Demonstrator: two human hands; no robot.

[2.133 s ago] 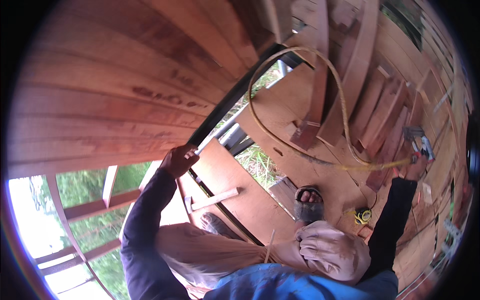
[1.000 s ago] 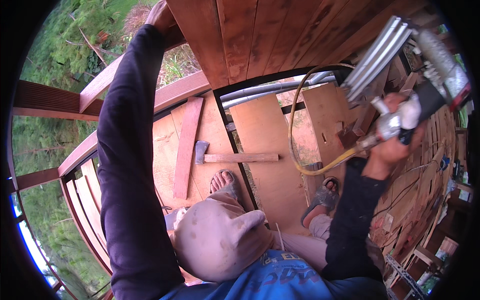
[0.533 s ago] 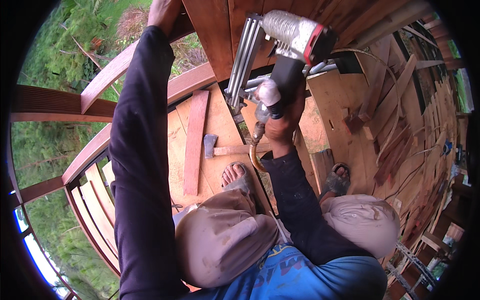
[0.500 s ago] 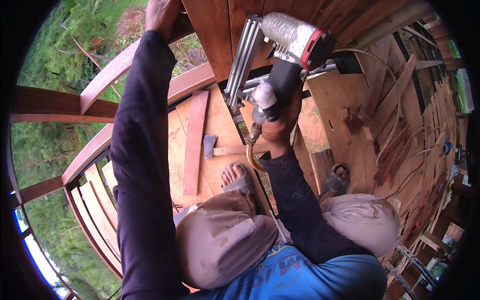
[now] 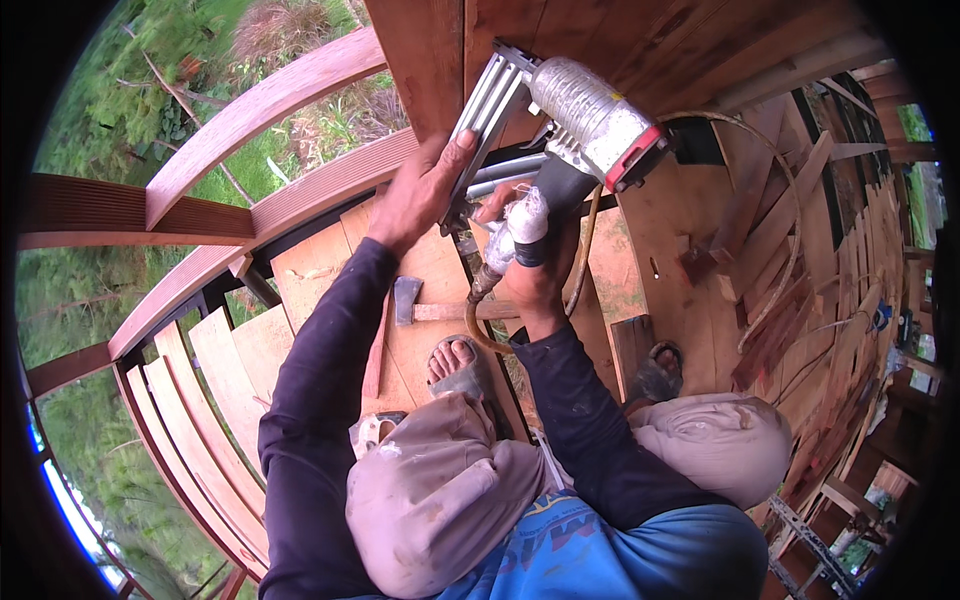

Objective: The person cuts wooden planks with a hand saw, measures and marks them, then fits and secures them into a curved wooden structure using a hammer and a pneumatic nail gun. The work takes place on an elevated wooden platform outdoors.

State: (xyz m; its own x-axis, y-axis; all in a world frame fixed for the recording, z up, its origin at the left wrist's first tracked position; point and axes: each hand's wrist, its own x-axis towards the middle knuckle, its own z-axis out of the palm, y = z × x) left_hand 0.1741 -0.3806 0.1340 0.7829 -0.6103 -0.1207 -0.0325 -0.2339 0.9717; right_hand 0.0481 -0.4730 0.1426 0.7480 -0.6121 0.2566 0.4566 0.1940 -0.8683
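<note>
A nail gun (image 5: 582,108) with a silver, tape-wrapped body and red trim lies across the upper middle, against the brown wooden boards. My right hand (image 5: 538,288) is wrapped round its dark handle, close to the hose fitting. On the long metal magazine (image 5: 490,112), my left hand (image 5: 418,195) is closed, its fingers laid along the side; part of the grip is hidden. A tan air hose (image 5: 472,322) curves out from the fitting below the handle. Under my hands, a hatchet-like tool (image 5: 406,300) with a wooden handle lies on the planks.
Dark brown boards (image 5: 425,65) rise in front. A curved wooden railing (image 5: 270,110) runs along the left, with greenery beyond. Gaps show between the floor planks (image 5: 690,250) near my sandalled feet. Loose timber (image 5: 785,210) and more hose (image 5: 797,215) lie at the right.
My left hand has come down from the far upper edge onto the nail gun's magazine. The nail gun stays near the boards, still in my right hand, tilted slightly differently.
</note>
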